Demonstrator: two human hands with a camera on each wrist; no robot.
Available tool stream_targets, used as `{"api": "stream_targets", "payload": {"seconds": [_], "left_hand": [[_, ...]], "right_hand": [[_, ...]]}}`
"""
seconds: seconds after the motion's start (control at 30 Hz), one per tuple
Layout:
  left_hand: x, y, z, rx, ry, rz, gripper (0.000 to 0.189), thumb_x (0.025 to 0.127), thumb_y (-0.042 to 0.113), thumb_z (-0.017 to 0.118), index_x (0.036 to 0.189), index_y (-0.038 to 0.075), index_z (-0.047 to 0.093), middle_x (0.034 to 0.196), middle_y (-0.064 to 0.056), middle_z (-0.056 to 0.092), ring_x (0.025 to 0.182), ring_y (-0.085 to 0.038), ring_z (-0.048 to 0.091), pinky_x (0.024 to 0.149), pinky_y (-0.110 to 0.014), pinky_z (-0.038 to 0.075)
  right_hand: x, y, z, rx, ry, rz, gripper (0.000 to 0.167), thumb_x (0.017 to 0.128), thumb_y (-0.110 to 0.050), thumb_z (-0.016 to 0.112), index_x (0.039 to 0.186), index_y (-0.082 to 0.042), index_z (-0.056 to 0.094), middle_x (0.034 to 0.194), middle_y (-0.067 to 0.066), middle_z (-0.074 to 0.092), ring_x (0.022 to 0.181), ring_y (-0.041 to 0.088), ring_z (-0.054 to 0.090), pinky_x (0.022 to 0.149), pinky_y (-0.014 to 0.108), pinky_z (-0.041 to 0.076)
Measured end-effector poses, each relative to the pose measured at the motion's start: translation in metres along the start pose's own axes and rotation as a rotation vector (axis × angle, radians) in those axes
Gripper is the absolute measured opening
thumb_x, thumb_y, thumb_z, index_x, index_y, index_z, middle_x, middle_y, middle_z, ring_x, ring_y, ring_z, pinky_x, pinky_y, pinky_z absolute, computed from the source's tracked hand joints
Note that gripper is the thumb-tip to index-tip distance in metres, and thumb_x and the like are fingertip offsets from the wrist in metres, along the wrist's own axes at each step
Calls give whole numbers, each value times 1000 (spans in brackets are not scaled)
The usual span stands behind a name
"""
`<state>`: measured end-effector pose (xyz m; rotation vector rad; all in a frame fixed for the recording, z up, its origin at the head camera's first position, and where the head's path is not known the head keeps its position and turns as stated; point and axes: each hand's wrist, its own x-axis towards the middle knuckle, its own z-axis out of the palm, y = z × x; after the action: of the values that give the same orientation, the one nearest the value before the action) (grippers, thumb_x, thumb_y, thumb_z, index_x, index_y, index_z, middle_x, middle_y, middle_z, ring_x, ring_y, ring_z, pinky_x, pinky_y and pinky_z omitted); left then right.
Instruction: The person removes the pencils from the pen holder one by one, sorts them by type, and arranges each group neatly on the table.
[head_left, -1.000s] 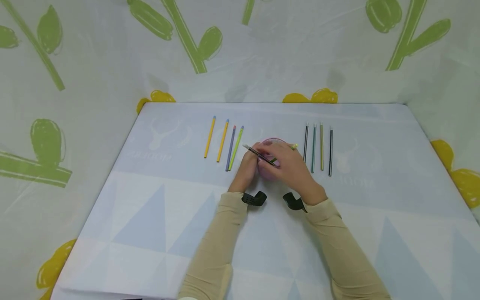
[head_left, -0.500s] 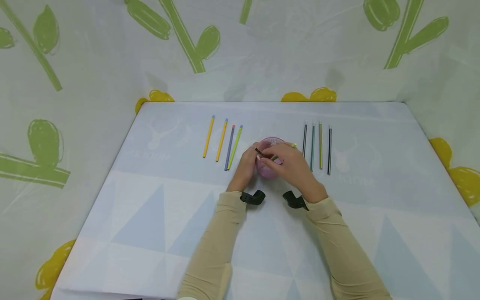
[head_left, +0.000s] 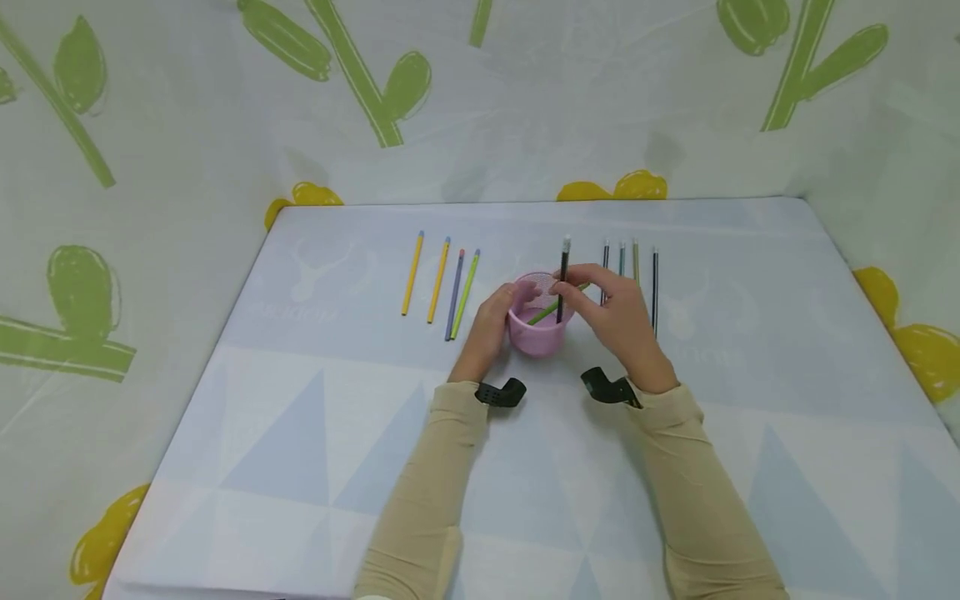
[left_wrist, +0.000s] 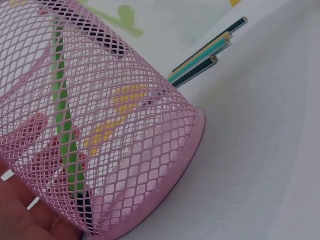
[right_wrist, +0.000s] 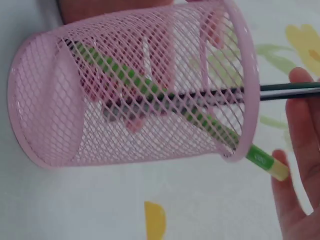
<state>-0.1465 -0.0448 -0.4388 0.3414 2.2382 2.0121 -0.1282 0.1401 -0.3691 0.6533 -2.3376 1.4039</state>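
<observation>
My left hand point(head_left: 489, 323) grips the side of a pink mesh pencil cup point(head_left: 538, 340), its fingers seen through the mesh in the right wrist view. Between thumb and fingers my right hand point(head_left: 621, 315) pinches a black pencil point(head_left: 564, 265), held nearly upright. The black pencil's lower part is inside the cup, its tip point(right_wrist: 111, 111) short of the base in the right wrist view. A green pencil point(right_wrist: 260, 157) with a pale yellow end leans inside the cup, its dark tip down at the base.
Left of the cup lie two yellow pencils point(head_left: 412, 275), a purple pencil point(head_left: 454, 296) and a light green pencil point(head_left: 466, 293). To the right are two black pencils point(head_left: 655, 287), a teal pencil point(head_left: 622, 258) and an olive pencil point(head_left: 636, 260), partly behind the right hand.
The black pencil has turned from slanting leftward across the cup to nearly upright with its lower part inside. My right hand has shifted right, uncovering more of the cup. The left hand stays at the cup.
</observation>
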Motion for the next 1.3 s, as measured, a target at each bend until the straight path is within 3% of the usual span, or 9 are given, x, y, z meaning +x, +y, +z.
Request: {"api": "stream_targets", "payload": {"seconds": [0.13, 0.3, 0.43, 0.53, 0.67, 0.9, 0.97, 1.3], "left_hand": [[-5, 14, -1, -27, -33, 14, 49, 98, 37, 22, 122, 7, 52, 121, -7, 55, 115, -15, 46, 100, -35, 29], [-11, 25, -1, -23, -43, 13, 49, 98, 35, 22, 124, 5, 50, 123, -10, 52, 117, -18, 44, 101, -37, 29], [-11, 23, -1, -34, -40, 9, 49, 98, 38, 23, 124, 7, 51, 123, -9, 53, 117, -17, 45, 100, -37, 29], [-6, 11, 0, -34, -25, 0, 52, 95, 47, 24, 122, 14, 53, 120, -1, 55, 115, -11, 46, 99, -32, 30], [0, -2, 1, -35, 3, -3, 54, 92, 55, 25, 119, 19, 56, 116, 5, 57, 111, -6, 48, 97, -26, 31], [-10, 24, 0, -20, -24, 4, 49, 98, 38, 23, 121, 6, 52, 119, -9, 55, 115, -17, 46, 99, -31, 31], [-10, 24, 0, -17, -18, 1, 48, 97, 38, 24, 121, 7, 53, 118, -8, 55, 114, -17, 47, 98, -30, 31], [0, -4, 1, -22, 4, 2, 55, 91, 57, 25, 119, 20, 55, 116, 4, 57, 111, -6, 48, 97, -26, 32]], "right_hand": [[1, -9, -10, 106, 57, 109, 19, 87, -15, 58, 103, -6, 61, 86, 4, 65, 80, 12, 56, 73, 25, 40], [3, -23, -22, 292, 186, 139, 21, 93, -12, 47, 108, 1, 53, 83, 14, 64, 71, 20, 58, 79, 30, 44], [3, -21, -29, 377, 290, 107, 21, 94, -11, 43, 109, 1, 51, 78, 16, 65, 64, 23, 59, 77, 31, 47], [3, -16, -33, 408, 346, 103, 22, 95, -12, 42, 111, -1, 52, 76, 16, 64, 61, 22, 59, 73, 29, 48], [4, -8, -39, 415, 392, 141, 23, 94, -12, 43, 114, -2, 51, 74, 14, 62, 61, 22, 57, 66, 26, 48], [1, 8, -46, 365, 383, 236, 29, 93, -11, 41, 121, -9, 48, 79, 15, 58, 66, 21, 51, 63, 24, 44], [1, 17, -47, 364, 377, 255, 30, 93, -10, 41, 122, -12, 48, 80, 15, 58, 68, 23, 51, 64, 23, 44], [-5, 49, -55, 285, 351, 371, 41, 92, -6, 39, 129, -22, 44, 83, 10, 54, 72, 20, 50, 66, 23, 43]]}}
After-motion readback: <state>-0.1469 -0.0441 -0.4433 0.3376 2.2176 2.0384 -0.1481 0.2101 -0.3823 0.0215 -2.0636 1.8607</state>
